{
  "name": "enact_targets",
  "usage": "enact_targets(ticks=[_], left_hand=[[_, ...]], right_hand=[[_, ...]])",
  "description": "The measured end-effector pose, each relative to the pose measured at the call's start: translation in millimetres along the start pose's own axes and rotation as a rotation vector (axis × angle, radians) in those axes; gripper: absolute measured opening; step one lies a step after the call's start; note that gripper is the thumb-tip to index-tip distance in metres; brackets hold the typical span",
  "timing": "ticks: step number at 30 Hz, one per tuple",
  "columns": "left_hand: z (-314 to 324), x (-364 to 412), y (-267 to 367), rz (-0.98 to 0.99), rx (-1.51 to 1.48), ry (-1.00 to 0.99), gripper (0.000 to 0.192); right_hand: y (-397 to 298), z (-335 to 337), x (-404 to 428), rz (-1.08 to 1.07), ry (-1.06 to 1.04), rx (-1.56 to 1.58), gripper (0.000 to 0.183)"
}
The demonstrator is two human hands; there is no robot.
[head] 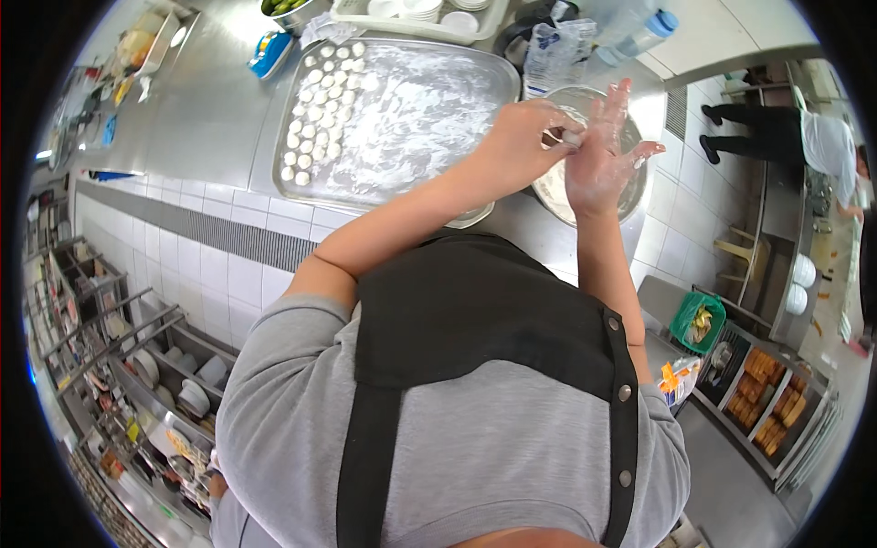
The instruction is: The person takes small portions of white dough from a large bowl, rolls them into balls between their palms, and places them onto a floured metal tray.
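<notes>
My left hand reaches across to the right, its thumb and fingertips pinching a small white piece of dough. Palm up beside it is my right hand, fingers stretched out and smeared with white paste or flour. The left fingertips are at the edge of the right palm. Both hands are over a round metal bowl that has a pale, floury mass inside, partly hidden by them. To the left lies a metal tray dusted with white flour, with many small white dough balls along its left side.
Behind the tray stand a white plastic basket of small dishes and a pot of green produce. A blue packet, clear plastic bags and a blue-capped bottle are nearby. Another person stands at the far right.
</notes>
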State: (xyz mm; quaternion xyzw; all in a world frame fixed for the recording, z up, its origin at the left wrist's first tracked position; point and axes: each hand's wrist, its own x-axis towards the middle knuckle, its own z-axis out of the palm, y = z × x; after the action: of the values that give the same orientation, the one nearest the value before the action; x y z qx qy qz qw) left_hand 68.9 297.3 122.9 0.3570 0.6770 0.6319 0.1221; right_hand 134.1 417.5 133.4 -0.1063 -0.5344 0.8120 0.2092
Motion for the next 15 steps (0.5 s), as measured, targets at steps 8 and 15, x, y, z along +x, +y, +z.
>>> enact_targets(ticks=[8, 15], left_hand=[[-42.0, -31.3, -2.8, -0.271, 0.036, 0.190, 0.022], [-162.5, -150.5, -88.2, -0.355, 0.537, 0.638, 0.029]], right_hand=[[21.7, -16.5, 3.5, -0.275, -0.048, -0.584, 0.103], [15.9, -58.1, 1.1, -0.137, 0.090, -0.571, 0.095]])
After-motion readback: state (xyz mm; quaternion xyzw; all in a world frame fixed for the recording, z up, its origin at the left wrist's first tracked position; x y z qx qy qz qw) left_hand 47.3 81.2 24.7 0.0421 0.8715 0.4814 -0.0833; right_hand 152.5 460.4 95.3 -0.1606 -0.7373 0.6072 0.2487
